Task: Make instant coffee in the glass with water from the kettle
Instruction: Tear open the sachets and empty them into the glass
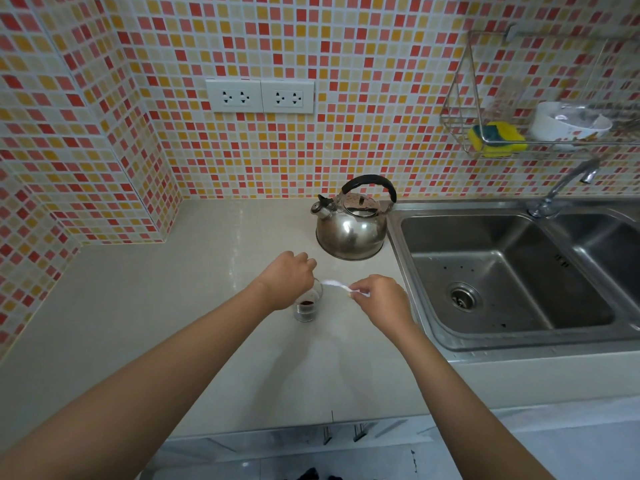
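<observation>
A: Where is the glass (308,304)?

B: It stands upright on the pale table (173,306), near its middle, with dark coffee granules lying in the bottom. The left hand (289,277) sits over its rim and hides the far-left part of it.

A: And the kettle (351,220)?

B: Behind the glass, towards the tiled wall and just beside the sink (502,271). Its lid is on, its spout points left, and neither hand touches it.

A: What are the fingers doing?

B: Both hands pinch a small white sachet (334,285), blurred, stretched between them just above and to the right of the glass rim. The left fingers (310,263) are curled together, closed on the sachet's left end. The right hand (379,297) has its fingers pressed together on the other end, to the right of the glass and apart from it.

A: Is the sachet open?

B: I can't tell; it is too blurred.

A: Anything else around?

B: A wire rack (464,98) on the wall holds a yellow sponge (497,136) and a white bowl (568,123).
</observation>
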Demonstrator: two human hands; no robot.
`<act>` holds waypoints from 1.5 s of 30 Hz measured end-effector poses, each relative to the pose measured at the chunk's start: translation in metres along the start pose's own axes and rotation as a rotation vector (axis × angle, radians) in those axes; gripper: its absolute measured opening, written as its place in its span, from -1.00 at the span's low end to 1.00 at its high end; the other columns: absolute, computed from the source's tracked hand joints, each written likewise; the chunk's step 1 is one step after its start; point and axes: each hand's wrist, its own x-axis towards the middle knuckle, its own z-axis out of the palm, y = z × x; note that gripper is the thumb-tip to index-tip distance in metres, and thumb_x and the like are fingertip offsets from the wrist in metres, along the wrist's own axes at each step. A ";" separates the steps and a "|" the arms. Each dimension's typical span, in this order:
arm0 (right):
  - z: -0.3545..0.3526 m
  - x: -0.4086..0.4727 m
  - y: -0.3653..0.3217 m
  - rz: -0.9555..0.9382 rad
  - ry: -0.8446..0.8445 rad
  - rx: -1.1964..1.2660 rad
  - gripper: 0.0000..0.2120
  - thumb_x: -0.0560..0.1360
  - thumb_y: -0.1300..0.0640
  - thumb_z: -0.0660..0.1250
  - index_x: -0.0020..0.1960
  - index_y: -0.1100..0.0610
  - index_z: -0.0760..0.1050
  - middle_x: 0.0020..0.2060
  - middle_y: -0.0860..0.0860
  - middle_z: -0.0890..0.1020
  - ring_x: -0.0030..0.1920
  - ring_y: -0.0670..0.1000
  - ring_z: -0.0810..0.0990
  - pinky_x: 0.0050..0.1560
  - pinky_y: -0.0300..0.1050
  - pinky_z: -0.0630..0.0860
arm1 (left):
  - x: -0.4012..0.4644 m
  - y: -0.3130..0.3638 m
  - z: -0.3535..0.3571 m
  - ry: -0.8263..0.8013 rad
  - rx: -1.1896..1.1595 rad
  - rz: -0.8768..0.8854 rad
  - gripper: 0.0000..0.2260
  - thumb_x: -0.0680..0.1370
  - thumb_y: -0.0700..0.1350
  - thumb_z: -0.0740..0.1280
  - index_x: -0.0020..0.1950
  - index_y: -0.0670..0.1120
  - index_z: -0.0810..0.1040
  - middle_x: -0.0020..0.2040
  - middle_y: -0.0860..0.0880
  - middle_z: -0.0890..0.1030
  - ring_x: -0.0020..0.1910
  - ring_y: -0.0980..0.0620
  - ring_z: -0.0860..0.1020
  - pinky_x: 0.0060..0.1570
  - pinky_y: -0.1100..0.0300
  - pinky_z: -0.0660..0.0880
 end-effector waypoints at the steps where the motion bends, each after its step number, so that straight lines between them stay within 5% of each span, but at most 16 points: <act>1: -0.001 -0.002 0.004 0.075 0.018 0.091 -0.85 0.47 0.13 0.34 -0.04 0.07 0.67 -0.21 0.01 0.69 -0.21 0.04 0.63 -0.22 -0.12 0.51 | -0.001 -0.002 0.002 0.005 -0.016 -0.020 -0.82 0.46 -0.30 0.27 0.02 -0.14 0.54 0.01 -0.10 0.49 -0.04 -0.06 0.47 -0.27 0.14 0.27; 6: 0.021 -0.002 0.025 0.581 -0.038 0.726 -0.89 0.39 0.35 0.30 -0.15 0.39 0.57 -0.28 0.28 0.65 -0.47 0.11 0.61 -0.38 -0.15 0.54 | -0.004 -0.004 0.009 0.039 -0.108 -0.090 -0.82 0.46 -0.26 0.23 0.03 -0.14 0.53 0.01 -0.08 0.50 -0.06 -0.05 0.49 -0.29 0.14 0.29; 13: 0.063 0.005 0.038 0.752 0.004 0.566 -0.71 0.32 0.25 0.45 -0.47 0.19 0.38 -0.44 0.09 0.52 -0.36 0.10 0.52 -0.31 -0.14 0.41 | -0.008 -0.002 0.015 0.037 -0.267 -0.173 -0.80 0.45 -0.18 0.27 0.06 -0.13 0.52 0.04 -0.07 0.51 -0.01 -0.07 0.51 -0.26 0.14 0.31; 17: 0.068 0.003 0.039 0.673 -0.044 0.395 -0.66 0.32 0.18 0.46 -0.50 0.12 0.35 -0.52 -0.02 0.46 -0.49 -0.01 0.44 -0.44 -0.22 0.27 | -0.010 -0.005 0.020 0.074 -0.451 -0.283 -0.78 0.43 -0.06 0.31 0.04 -0.09 0.54 0.02 -0.05 0.54 -0.04 -0.06 0.52 -0.27 0.15 0.37; 20: 0.064 -0.003 0.035 0.574 -0.033 0.268 -0.84 0.35 0.07 0.47 -0.28 0.11 0.52 -0.32 0.00 0.56 -0.25 0.09 0.59 -0.27 -0.17 0.38 | -0.012 -0.008 0.027 0.095 -0.662 -0.368 -0.59 0.43 0.05 0.34 0.26 -0.01 0.52 0.13 0.00 0.53 0.07 -0.04 0.53 -0.14 0.15 0.46; 22: 0.057 -0.006 0.028 0.446 0.144 0.151 -0.77 0.40 -0.02 0.43 -0.08 0.14 0.59 -0.13 0.06 0.59 -0.09 0.13 0.61 -0.13 -0.12 0.46 | -0.013 -0.007 0.028 0.136 -0.808 -0.434 -0.50 0.43 0.09 0.37 0.36 0.03 0.47 0.17 0.04 0.52 0.10 0.00 0.54 -0.09 0.16 0.47; 24: 0.045 -0.004 0.010 0.265 0.258 0.317 -0.69 0.46 -0.09 0.36 -0.13 0.18 0.60 -0.15 0.12 0.62 -0.15 0.09 0.60 -0.09 -0.05 0.53 | -0.014 -0.005 0.025 0.202 -0.993 -0.528 -0.48 0.41 0.11 0.40 0.34 0.04 0.49 0.13 0.07 0.54 0.01 0.06 0.55 -0.13 0.20 0.46; 27: 0.020 0.009 -0.030 0.187 0.070 0.649 -0.54 0.44 -0.21 0.32 -0.33 0.19 0.59 -0.35 0.07 0.66 -0.39 -0.07 0.55 -0.26 -0.19 0.50 | -0.011 -0.001 0.018 0.313 -1.224 -0.607 -0.48 0.37 0.10 0.47 0.30 0.01 0.53 0.08 0.05 0.57 -0.06 0.11 0.57 -0.10 0.14 0.54; 29: 0.009 0.019 -0.051 0.158 -0.045 0.730 -0.68 0.42 -0.11 0.39 -0.35 0.10 0.61 -0.41 -0.02 0.65 -0.48 -0.16 0.52 -0.34 -0.36 0.47 | -0.009 0.002 0.011 0.372 -1.337 -0.631 -0.47 0.35 0.07 0.50 0.29 -0.02 0.55 0.08 0.02 0.58 -0.06 0.09 0.59 -0.04 0.07 0.58; 33: 0.004 0.029 -0.062 0.105 -0.045 0.716 -0.85 0.43 0.28 0.35 -0.29 0.18 0.61 -0.35 0.08 0.63 -0.46 -0.07 0.49 -0.26 -0.18 0.44 | -0.009 0.004 0.009 0.419 -1.550 -0.705 -0.48 0.32 -0.02 0.57 0.25 -0.07 0.58 0.04 -0.01 0.60 -0.09 0.05 0.61 -0.09 0.22 0.56; 38: 0.001 0.036 -0.060 0.001 -0.102 0.620 -0.90 0.47 0.25 0.35 -0.20 0.24 0.61 -0.42 -0.01 0.60 -0.45 -0.06 0.49 -0.27 -0.20 0.46 | -0.019 -0.006 0.018 0.468 -1.931 -0.778 -0.75 0.43 -0.26 0.47 0.09 -0.25 0.65 -0.18 -0.13 0.66 -0.30 0.16 0.59 -0.18 0.39 0.50; 45: -0.006 0.040 -0.063 -0.173 -0.174 0.424 -0.90 0.43 0.26 0.40 -0.22 0.11 0.62 -0.41 -0.04 0.60 -0.50 -0.28 0.50 -0.43 -0.47 0.42 | -0.030 -0.014 0.023 0.371 -1.922 -0.596 -0.88 0.45 -0.25 0.45 -0.06 -0.27 0.67 -0.29 -0.11 0.64 -0.40 0.21 0.57 -0.34 0.45 0.47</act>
